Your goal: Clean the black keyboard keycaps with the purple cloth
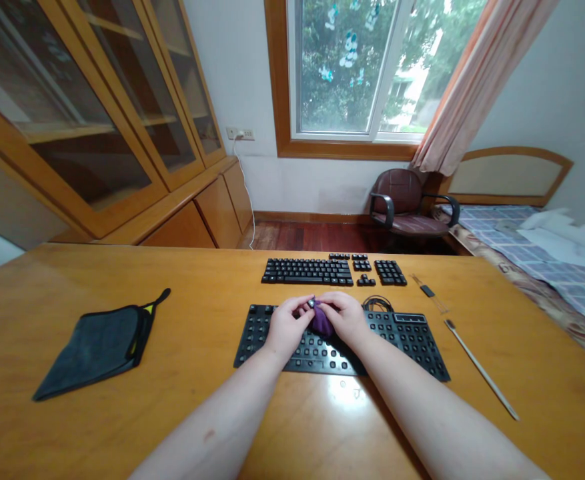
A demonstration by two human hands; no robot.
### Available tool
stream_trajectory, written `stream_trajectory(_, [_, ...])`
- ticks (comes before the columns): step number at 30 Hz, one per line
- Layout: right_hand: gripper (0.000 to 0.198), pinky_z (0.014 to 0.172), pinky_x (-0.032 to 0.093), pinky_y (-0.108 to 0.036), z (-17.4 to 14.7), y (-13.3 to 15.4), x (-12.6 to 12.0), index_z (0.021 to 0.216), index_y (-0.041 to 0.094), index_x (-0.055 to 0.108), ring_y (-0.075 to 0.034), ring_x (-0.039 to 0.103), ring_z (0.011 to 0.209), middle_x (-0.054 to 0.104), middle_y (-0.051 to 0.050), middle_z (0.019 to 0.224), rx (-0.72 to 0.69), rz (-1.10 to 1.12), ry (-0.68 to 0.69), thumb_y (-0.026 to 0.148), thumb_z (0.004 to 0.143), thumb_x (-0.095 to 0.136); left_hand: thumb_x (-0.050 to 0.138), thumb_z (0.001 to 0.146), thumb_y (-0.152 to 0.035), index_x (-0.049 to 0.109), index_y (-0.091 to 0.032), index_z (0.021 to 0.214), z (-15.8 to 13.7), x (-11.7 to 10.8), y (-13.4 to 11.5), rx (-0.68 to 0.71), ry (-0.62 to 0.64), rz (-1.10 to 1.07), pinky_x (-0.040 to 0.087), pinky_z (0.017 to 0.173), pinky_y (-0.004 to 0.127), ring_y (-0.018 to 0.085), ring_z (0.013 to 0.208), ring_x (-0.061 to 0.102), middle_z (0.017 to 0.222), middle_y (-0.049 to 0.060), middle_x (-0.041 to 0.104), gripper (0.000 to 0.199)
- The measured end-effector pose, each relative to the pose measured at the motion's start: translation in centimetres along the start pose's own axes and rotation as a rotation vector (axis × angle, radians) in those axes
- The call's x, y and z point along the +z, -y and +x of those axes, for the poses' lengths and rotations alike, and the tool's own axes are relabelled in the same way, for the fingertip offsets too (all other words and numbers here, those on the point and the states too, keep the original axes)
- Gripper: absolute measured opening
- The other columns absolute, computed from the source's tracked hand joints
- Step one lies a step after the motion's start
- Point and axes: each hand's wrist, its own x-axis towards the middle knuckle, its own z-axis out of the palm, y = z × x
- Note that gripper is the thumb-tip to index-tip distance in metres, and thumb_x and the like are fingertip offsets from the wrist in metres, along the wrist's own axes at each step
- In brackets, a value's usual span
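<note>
Above a black keyboard base (317, 363) without its keycaps, my two hands meet, fingertips nearly touching. My left hand (288, 321) is closed in a pinch on a small dark piece with a pale glint, which looks like a keycap (311, 303). Bunched purple cloth (323, 324) hangs from the closed fingers of my right hand (345, 316), against that piece. Behind the base, loose black keycaps (307, 271) lie laid out in keyboard order. My hands cover part of the base, and the fingertips hide most of the small piece.
A folded dark cloth (97, 340) with a loop lies on the left of the wooden table (197, 413). To the right are a thin brush (482, 370) and a small wire tool with a dark handle (427, 291). A coiled cable (378, 303) sits behind the base.
</note>
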Motion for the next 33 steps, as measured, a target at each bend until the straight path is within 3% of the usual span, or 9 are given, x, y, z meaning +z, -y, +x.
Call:
stream_trajectory(8, [0.011, 0.077, 0.051, -0.034, -0.1, 0.1, 0.0, 0.082, 0.022, 0.069, -0.018, 0.064, 0.079, 0.07, -0.004, 0.083, 0.046, 0.015, -0.092, 0.022, 0.08, 0.058, 0.057, 0.078, -0.023, 0.066, -0.022, 0.103, -0.1, -0.2, -0.4, 0.104, 0.022, 0.054, 0.047, 0.075, 0.029, 0.015, 0.079, 0.057, 0.088, 0.003, 0.06, 0.027])
stream_trajectory(14, [0.011, 0.075, 0.051, -0.033, 0.0, 0.0, 0.1, 0.082, 0.022, 0.069, -0.018, 0.064, 0.077, 0.069, -0.004, 0.081, 0.047, 0.038, -0.034, 0.021, 0.079, 0.058, 0.053, 0.08, -0.021, 0.065, -0.022, 0.106, -0.1, -0.3, -0.5, 0.122, 0.04, 0.023, 0.044, 0.089, 0.032, 0.017, 0.097, 0.057, 0.101, 0.005, 0.063, 0.028])
stream_trajectory(17, [0.011, 0.074, 0.052, -0.032, 0.0, 0.0, 0.2, 0.083, 0.022, 0.069, -0.018, 0.064, 0.077, 0.07, -0.004, 0.082, 0.043, 0.04, -0.019, 0.021, 0.079, 0.059, 0.054, 0.08, -0.022, 0.063, -0.021, 0.106, -0.1, -0.1, 0.0, 0.073, -0.001, -0.001, 0.046, 0.085, 0.031, 0.017, 0.09, 0.06, 0.102, 0.006, 0.064, 0.028])
stream_trajectory(21, [0.01, 0.072, 0.052, -0.032, 0.0, -0.2, 0.2, 0.082, 0.022, 0.069, -0.018, 0.064, 0.076, 0.07, -0.005, 0.081, 0.043, 0.042, -0.024, 0.021, 0.078, 0.06, 0.06, 0.074, -0.022, 0.061, -0.017, 0.098, -0.2, 0.3, 0.6, -0.008, -0.05, -0.101, 0.05, 0.069, 0.027, 0.013, 0.07, 0.059, 0.087, 0.004, 0.065, 0.025])
stream_trajectory(27, [0.012, 0.073, 0.052, -0.033, 0.0, -0.3, 0.3, 0.083, 0.022, 0.07, -0.018, 0.064, 0.077, 0.07, -0.005, 0.081, 0.004, 0.038, -0.015, 0.022, 0.079, 0.059, 0.062, 0.072, -0.019, 0.061, -0.016, 0.094, 0.0, 0.5, 0.9, 0.019, -0.044, -0.184, 0.049, 0.084, 0.031, 0.016, 0.087, 0.062, 0.091, 0.006, 0.065, 0.023])
stream_trajectory(33, [0.013, 0.076, 0.051, -0.034, 0.0, -0.1, 0.1, 0.085, 0.024, 0.07, -0.018, 0.063, 0.079, 0.069, -0.004, 0.082, -0.03, 0.025, -0.041, 0.024, 0.08, 0.059, 0.059, 0.075, -0.021, 0.063, -0.015, 0.096, -0.2, 0.4, 0.4, 0.016, -0.026, -0.203, 0.049, 0.087, 0.034, 0.018, 0.091, 0.063, 0.1, 0.009, 0.064, 0.022])
